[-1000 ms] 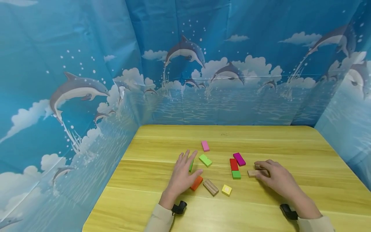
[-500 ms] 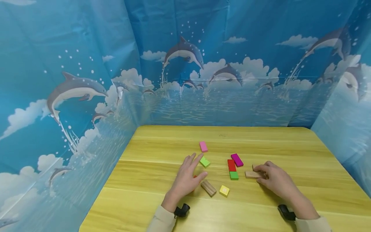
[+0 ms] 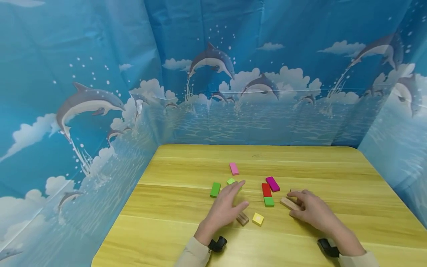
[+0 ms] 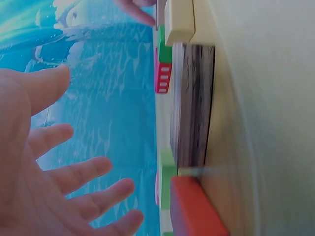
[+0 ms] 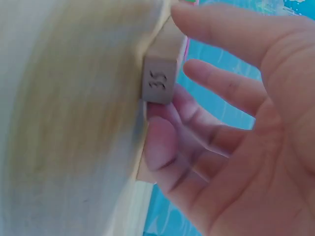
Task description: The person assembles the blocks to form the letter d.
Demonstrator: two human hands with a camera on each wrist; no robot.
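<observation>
My left hand point(image 3: 224, 209) hovers over the table's middle, fingers spread, holding nothing. Below it lies a brown striped wooden block point(image 3: 242, 219), partly covered; a light green block point(image 3: 231, 181) shows past the fingers. The left wrist view shows an orange-red block point(image 4: 194, 206) near the brown block point(image 4: 194, 105), apart from the hand. With curled fingers, my right hand point(image 3: 315, 211) holds a plain wooden block point(image 3: 289, 203) down on the table. Its end reads "35" in the right wrist view, where another wooden piece point(image 5: 144, 172) is mostly hidden behind the fingers.
A red block point(image 3: 266, 190) touches a green one point(image 3: 269, 202), with a magenta block point(image 3: 272, 184) alongside. A yellow block point(image 3: 258, 219) lies between the hands. Farther off are a pink block point(image 3: 234, 169) and a dark green block point(image 3: 215, 190). Dolphin-print curtains point(image 3: 213, 111) surround the table.
My left hand has shifted right, uncovering the dark green block and covering the orange-red one. At my right hand, the plain wooden block has turned from level to slanted.
</observation>
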